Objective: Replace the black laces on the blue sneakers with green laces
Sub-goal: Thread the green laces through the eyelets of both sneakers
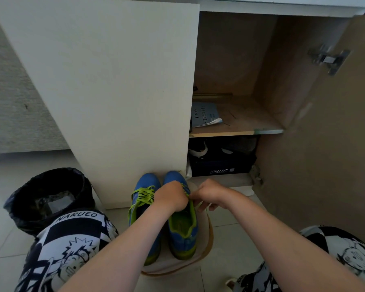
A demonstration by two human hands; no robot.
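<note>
Black-lined bin (81,183) holds clear plastic (55,202) beside the blue sneakers (149,183).

Sneakers (183,234), pair: blue uppers, lime-green lining and heels.
Laces (144,196): lime green.
Mat (204,245) under the pair: cream, tan rim.
Bin liner (49,182): black.
Cabinet door (114,81): off-white.
Cabinet interior (230,60): tan-brown.
Shoe box (219,167): dark navy, white lettering.
Booklet (204,113): pale grey-blue, dark characters.
Shorts (72,245): black-and-white cartoon print.
Floor tiles (230,239): pale grey-white.
</note>
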